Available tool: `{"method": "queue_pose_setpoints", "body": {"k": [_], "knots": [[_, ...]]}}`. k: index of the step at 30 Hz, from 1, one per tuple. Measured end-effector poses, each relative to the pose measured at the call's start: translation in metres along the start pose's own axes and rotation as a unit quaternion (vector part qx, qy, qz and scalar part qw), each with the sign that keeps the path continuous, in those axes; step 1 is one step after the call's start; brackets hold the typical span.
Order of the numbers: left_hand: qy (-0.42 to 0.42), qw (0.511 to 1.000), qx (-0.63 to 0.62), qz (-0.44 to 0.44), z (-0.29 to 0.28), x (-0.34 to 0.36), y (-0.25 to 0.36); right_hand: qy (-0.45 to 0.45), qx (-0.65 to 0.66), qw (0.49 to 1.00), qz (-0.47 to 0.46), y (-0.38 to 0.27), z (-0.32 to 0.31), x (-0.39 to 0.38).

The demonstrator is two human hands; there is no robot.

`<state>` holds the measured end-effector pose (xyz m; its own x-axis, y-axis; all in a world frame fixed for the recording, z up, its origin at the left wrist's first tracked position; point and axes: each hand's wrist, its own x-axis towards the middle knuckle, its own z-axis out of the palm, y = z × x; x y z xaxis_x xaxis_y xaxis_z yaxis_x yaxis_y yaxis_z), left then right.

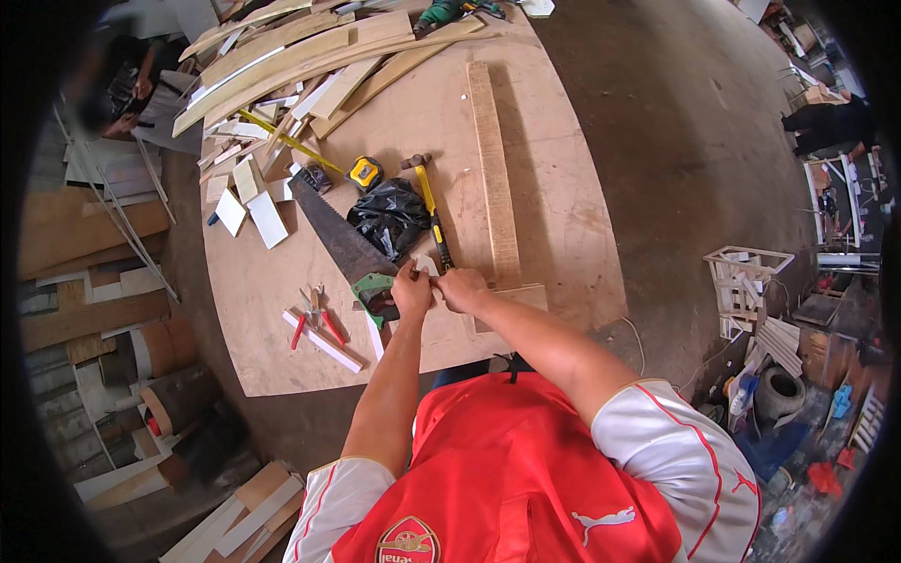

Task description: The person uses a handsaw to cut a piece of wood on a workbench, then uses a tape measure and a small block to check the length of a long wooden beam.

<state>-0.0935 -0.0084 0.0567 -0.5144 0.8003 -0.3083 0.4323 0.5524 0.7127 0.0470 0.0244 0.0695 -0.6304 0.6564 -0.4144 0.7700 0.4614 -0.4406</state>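
Observation:
My left hand (411, 293) and my right hand (462, 291) are close together above the near part of the wooden table, fingers curled. A small pale piece (427, 265) shows at the left hand's fingertips; its kind is unclear. Whatever the right fingers close on is hidden. Just left of my left hand is the green handle of a handsaw (336, 225), its dark blade slanting away up-left. Beyond my right hand lies a hammer (435, 211) with a yellow and black handle. A crumpled black plastic bag (388, 216) sits between saw and hammer.
A long plank (495, 178) lies right of the hammer. Red-handled pliers (317, 317) and a white strip (324, 342) lie at the near left. A yellow tape measure (364, 173) is beyond the bag. Piled boards (310, 61) cover the far left. Another person (831, 124) is far right.

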Motion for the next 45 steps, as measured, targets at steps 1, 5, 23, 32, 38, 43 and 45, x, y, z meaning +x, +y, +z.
{"method": "queue_pose_setpoints", "body": {"k": [1,5,23,32,38,43,45], "knots": [[0.000,1.000,-0.001,-0.006,0.001,-0.002,0.001,-0.010,0.019,1.000,-0.016,0.002,-0.008,-0.004],[-0.016,1.000,0.008,0.000,0.008,-0.017,0.027,0.177,0.189,0.965,-0.039,0.038,-0.030,-0.023],[-0.071,0.995,0.031,-0.068,0.150,-0.030,0.115,0.072,0.694,0.693,0.183,0.191,-0.105,-0.096],[-0.047,0.996,-0.078,-0.014,0.157,-0.055,0.101,0.184,0.544,0.809,0.126,0.201,-0.108,-0.104],[-0.033,0.980,-0.186,0.059,0.127,-0.065,0.122,0.138,0.568,0.796,0.158,0.167,-0.100,-0.114],[-0.060,0.975,-0.190,0.098,0.103,-0.061,0.122,0.219,0.595,0.764,0.117,0.127,-0.105,-0.120],[-0.091,0.963,-0.230,0.104,0.095,-0.065,0.127,0.244,0.582,0.768,0.114,0.117,-0.106,-0.125]]}}
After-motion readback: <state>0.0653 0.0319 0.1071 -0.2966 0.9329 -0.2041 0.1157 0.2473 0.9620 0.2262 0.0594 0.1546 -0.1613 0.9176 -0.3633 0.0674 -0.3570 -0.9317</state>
